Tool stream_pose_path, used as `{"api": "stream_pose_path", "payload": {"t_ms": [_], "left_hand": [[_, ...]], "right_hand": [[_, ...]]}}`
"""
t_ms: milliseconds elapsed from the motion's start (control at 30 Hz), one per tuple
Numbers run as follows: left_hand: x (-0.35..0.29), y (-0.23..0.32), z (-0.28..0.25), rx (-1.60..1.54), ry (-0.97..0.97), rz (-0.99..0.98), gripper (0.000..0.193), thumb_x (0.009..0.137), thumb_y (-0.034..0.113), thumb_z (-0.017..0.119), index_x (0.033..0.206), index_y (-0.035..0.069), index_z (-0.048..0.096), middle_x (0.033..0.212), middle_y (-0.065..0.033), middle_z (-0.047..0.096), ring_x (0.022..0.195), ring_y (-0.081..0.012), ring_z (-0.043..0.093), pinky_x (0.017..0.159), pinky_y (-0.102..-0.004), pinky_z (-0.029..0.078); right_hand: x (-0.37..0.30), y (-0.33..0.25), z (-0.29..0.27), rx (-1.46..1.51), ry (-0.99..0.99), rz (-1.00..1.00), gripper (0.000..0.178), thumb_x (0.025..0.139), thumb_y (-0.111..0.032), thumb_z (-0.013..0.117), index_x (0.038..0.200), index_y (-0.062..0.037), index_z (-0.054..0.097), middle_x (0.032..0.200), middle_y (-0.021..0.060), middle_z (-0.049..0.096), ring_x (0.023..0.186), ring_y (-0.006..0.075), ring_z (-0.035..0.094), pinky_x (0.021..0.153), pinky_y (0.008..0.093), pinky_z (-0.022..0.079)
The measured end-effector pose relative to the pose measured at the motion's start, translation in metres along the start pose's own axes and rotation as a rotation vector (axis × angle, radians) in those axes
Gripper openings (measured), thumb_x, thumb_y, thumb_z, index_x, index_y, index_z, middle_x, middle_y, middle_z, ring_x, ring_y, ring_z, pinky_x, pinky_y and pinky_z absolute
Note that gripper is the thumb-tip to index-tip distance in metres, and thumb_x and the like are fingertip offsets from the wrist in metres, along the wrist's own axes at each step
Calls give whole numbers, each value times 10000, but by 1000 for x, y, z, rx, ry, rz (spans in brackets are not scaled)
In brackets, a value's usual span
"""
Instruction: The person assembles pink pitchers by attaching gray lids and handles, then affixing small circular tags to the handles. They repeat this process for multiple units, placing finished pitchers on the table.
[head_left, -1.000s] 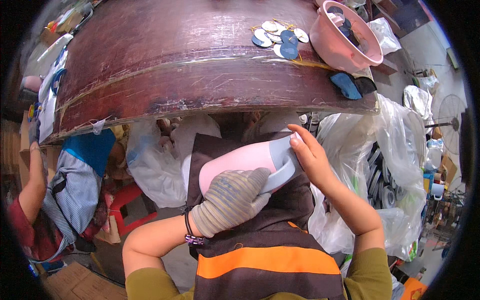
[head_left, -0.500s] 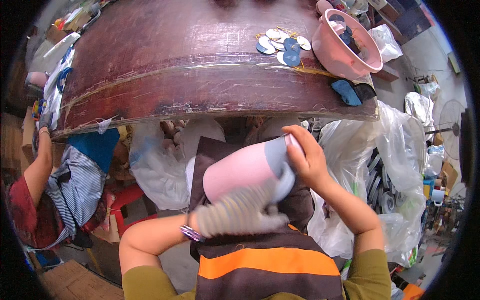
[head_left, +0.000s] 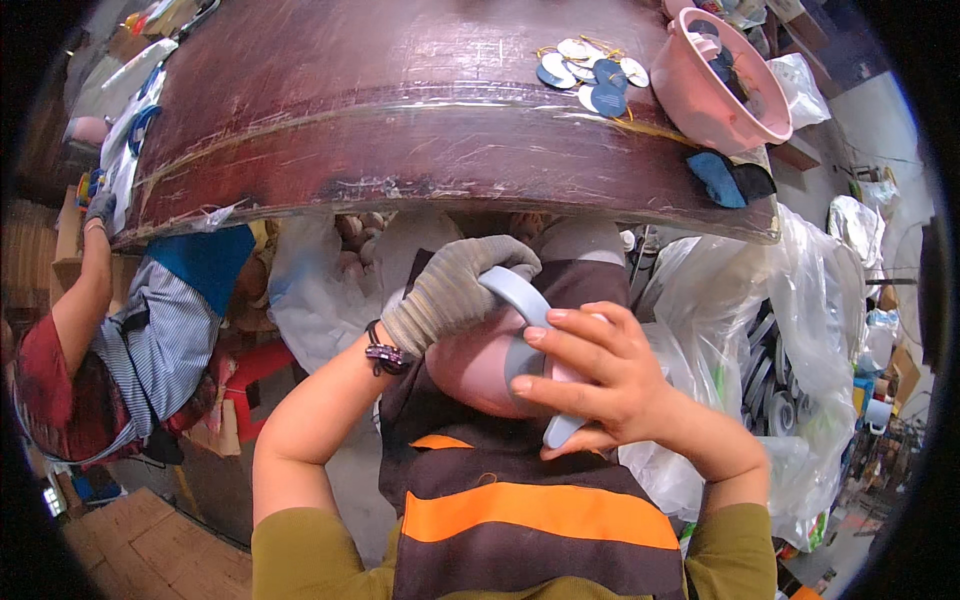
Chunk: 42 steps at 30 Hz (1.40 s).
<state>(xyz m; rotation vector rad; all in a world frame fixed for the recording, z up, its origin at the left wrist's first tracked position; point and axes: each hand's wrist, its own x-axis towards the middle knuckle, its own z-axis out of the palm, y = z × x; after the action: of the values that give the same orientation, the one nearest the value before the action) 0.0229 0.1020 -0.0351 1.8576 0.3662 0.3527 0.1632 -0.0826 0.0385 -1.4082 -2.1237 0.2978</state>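
Note:
A pink jug (head_left: 470,372) with a grey collar lies tilted in my lap, its top end toward my right. My left hand (head_left: 452,292), in a striped grey knit glove, is closed around the upper end of a pale blue curved handle (head_left: 518,292) at the jug's top. My bare right hand (head_left: 622,385) spreads its fingers over the top end. Another pale blue end piece (head_left: 563,430) shows below those fingers. What the right palm touches is hidden. Under the jug is my dark brown apron (head_left: 540,570) with an orange band.
Ahead stands a dark red table (head_left: 380,120). Round tags with yellow strings (head_left: 600,75), a pink basin (head_left: 735,125) and a blue-and-black cloth piece (head_left: 722,182) lie on it. Clear plastic bags (head_left: 690,370) hang at my right. A co-worker's gloved hand (head_left: 100,207) rests at the table's left edge.
The jug has turned, its top now facing nearer to me. My left hand moved up from below the jug onto its handle; my right hand came down across its top.

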Motion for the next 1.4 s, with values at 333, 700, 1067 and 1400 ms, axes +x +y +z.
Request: {"api": "stream_pose_path", "payload": {"t_ms": [333, 700, 1067, 1400], "left_hand": [[-30, 95, -10, -645, -507, -747, 257, 871, 286, 651, 968, 48, 662, 668, -35, 598, 574, -127, 571, 510, -263, 439], [-41, 83, 27, -820, 145, -684, 282, 953, 282, 568, 1083, 39, 631, 659, 1, 553, 577, -72, 523, 527, -216, 423], [-54, 53, 33, -1142, 354, -648, 345, 961, 327, 529, 1099, 15, 581, 830, -106, 662, 692, -181, 655, 642, -299, 561], [-58, 47, 24, -1066, 276, -583, 305, 954, 211, 559, 1184, 9, 562, 866, -91, 662, 708, -152, 653, 653, -277, 567]], "right_hand": [[-9, 44, 3, 574, 62, 543, 615, 823, -446, 632, 1320, -99, 529, 1346, 145, 449, 1260, 293, 430, 1050, 376, 326], [53, 255, 14, -769, 411, 833, 536, 838, -400, 646, 1228, -42, 566, 1304, 179, 514, 1198, 329, 493, 1021, 400, 353], [17, 238, 6, 244, 929, 714, 237, 901, -169, 624, 1044, 14, 578, 843, 60, 629, 686, 123, 584, 641, 257, 461], [-20, 174, 9, 608, 1053, 811, 260, 936, -155, 568, 1148, -17, 502, 945, 18, 595, 769, 68, 529, 689, 229, 453]]}}
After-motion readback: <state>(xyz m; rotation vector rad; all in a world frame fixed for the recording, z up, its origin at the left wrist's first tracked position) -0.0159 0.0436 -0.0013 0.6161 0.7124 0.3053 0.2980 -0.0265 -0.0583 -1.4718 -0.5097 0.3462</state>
